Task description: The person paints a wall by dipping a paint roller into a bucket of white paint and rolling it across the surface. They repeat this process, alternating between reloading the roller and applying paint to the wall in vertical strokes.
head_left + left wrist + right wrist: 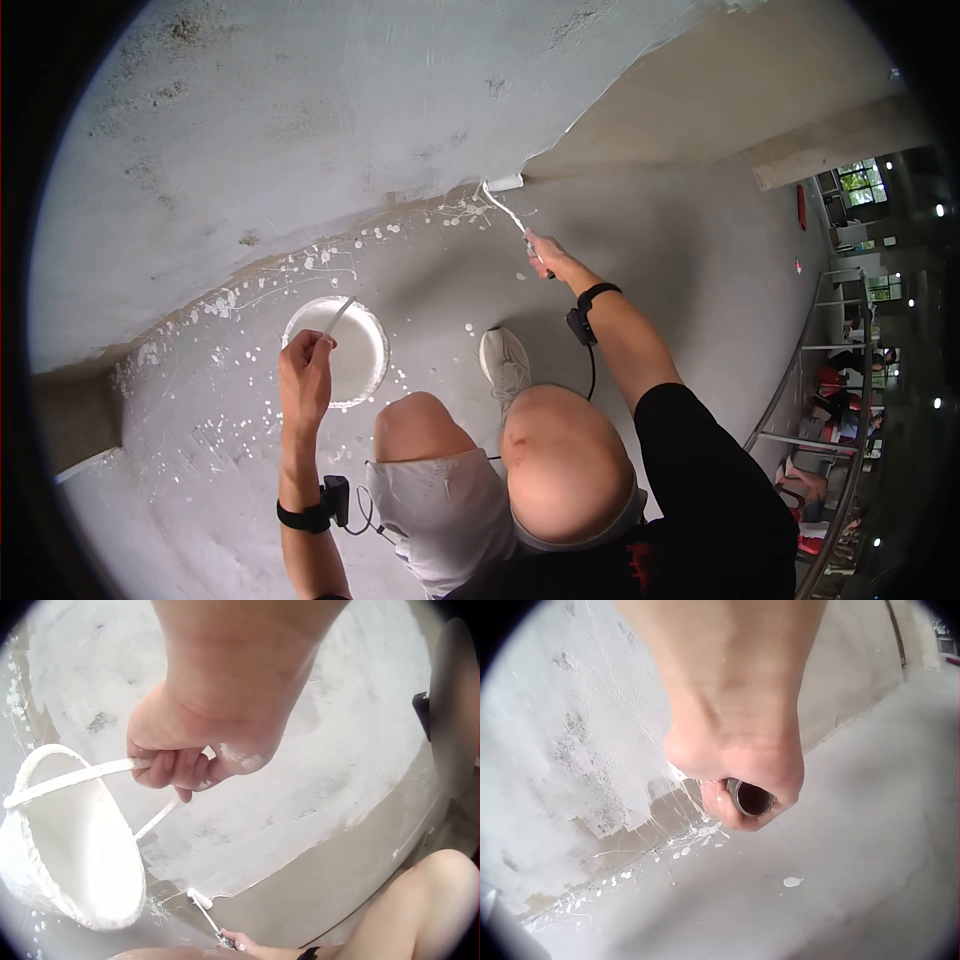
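My left hand (pixel 306 378) grips the handle (pixel 82 775) of a white paint bucket (pixel 378 345), fingers curled round it. Pale paint coats the inside of the bucket, and its rim is crusted. In the head view my right hand (pixel 548 254) holds a paint roller (pixel 506 184) by its grip, arm stretched forward. The roller's head lies at the foot of the wall (pixel 330 120), where wall meets floor. White paint covers the roller's bent metal frame. From the right wrist, the hollow end of the roller handle (pixel 753 798) shows inside the curled fingers; the roller head is hidden there.
White paint drips (pixel 325 257) speckle the grey floor (pixel 440 270) along the wall. Beyond the painted area, the wall is bare beige (pixel 690 110). My shoe (pixel 504 360) stands between bucket and right arm. A railing (pixel 765 415) runs at the right, with seated people behind it.
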{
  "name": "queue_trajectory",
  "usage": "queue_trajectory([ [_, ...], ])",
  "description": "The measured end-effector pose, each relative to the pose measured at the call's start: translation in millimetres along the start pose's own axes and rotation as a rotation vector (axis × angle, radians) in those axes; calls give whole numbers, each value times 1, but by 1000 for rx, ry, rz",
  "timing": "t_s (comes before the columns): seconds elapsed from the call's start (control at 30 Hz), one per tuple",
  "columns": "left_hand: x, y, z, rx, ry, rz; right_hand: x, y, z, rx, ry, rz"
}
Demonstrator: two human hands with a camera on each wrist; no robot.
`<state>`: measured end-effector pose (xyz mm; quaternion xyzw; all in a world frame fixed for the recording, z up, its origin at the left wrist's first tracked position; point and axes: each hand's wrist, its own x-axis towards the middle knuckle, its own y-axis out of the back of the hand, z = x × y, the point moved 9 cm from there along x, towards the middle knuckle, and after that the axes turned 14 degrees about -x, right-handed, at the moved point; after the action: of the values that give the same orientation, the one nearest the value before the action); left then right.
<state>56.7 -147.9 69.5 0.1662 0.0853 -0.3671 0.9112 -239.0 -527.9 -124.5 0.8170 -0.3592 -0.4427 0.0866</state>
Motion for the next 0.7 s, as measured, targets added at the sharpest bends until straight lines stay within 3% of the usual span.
queue_trajectory([
  [0.23,8,4,-4,0,18,19,-15,5,13,142,-2,-80],
  [0.33,10,2,-4,-3,30,27,-39,22,1,198,54,0],
  [0.7,12,-23,-3,-8,-1,-45,-127,125,-96,407,363,89],
])
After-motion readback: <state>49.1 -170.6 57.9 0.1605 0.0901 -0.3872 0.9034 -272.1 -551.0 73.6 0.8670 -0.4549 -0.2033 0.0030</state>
